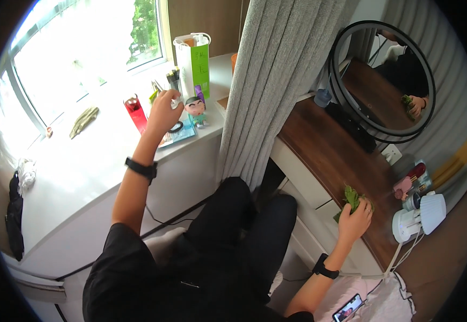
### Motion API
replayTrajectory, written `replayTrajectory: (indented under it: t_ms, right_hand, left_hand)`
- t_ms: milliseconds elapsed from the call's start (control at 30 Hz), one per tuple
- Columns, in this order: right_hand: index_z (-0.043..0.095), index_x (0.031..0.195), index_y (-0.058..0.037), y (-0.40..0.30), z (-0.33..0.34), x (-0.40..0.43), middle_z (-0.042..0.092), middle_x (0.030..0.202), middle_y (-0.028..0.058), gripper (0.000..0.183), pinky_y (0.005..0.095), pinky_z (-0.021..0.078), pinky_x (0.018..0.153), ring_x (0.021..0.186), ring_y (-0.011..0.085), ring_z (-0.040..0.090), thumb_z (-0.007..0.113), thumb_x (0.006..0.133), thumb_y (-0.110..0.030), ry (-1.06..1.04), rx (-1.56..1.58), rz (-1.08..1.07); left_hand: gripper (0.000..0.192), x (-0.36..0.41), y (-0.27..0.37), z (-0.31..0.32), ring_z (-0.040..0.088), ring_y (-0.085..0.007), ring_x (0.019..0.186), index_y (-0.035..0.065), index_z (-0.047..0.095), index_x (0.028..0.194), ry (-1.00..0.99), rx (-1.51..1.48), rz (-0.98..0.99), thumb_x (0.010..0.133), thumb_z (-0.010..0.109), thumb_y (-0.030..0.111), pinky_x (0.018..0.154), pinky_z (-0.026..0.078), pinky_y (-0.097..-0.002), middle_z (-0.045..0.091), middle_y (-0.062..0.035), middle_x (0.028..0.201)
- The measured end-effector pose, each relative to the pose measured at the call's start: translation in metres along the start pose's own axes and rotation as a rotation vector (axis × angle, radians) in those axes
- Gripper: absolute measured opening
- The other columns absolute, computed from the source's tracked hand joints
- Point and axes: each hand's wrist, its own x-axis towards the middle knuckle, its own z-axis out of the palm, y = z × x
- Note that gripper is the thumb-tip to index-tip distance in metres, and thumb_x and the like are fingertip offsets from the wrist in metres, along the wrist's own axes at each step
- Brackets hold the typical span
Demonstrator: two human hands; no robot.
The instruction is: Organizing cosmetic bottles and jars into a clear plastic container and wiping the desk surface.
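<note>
My left hand (167,112) reaches over the white windowsill ledge (84,169), fingers curled beside a clear holder (175,85) with black-topped sticks. Something clear shows between thumb and forefinger, but I cannot tell whether it is gripped. Close to that hand are a seated cartoon figurine (196,112), a red box (135,112), a black ring (176,127) and a flat blue packet (185,132). My right hand (356,220) is closed around a crumpled green leafy bundle (352,197) at the edge of the brown wooden tabletop (322,137). My fingers hide part of the bundle.
A round black-framed mirror (382,82) stands on the tabletop. A white lamp (432,213) and small bottles (412,181) sit at right. Between both surfaces hangs a grey curtain (273,80). A green-and-white bag (195,68) and crumpled cloth (84,122) lie on the ledge; a phone (347,308) is below.
</note>
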Motion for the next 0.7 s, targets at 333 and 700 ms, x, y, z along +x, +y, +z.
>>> replayTrajectory:
  t_ms: [333, 700]
  right_hand:
    - [0.063, 0.114, -0.0055, 0.003, 0.001, 0.001, 0.062, 0.131, 0.017, 0.037, 0.0511, 0.0429, 0.104, 0.119, 0.0409, 0.057, 0.066, 0.081, -0.024, 0.074, 0.093, -0.069]
    - [0.064, 0.114, -0.0069, -0.014, -0.006, 0.002, 0.062, 0.131, 0.0147, 0.039, 0.0514, 0.0431, 0.106, 0.123, 0.0373, 0.055, 0.067, 0.079, -0.025, 0.057, 0.058, 0.024]
  left_hand:
    - [0.037, 0.106, -0.151, 0.093, 0.071, -0.0463, 0.094, -0.0068, 0.062, 0.111, -0.257, 0.536, -0.193, 0.086, 0.063, 0.02, 0.087, 0.055, -0.054, 0.072, -0.0303, 0.099]
    - [0.028, 0.128, -0.256, 0.111, 0.072, -0.0465, 0.088, -0.0043, 0.058, 0.115, -0.171, 0.466, -0.027, 0.094, 0.052, 0.014, 0.075, 0.056, -0.0564, 0.072, -0.0301, 0.091]
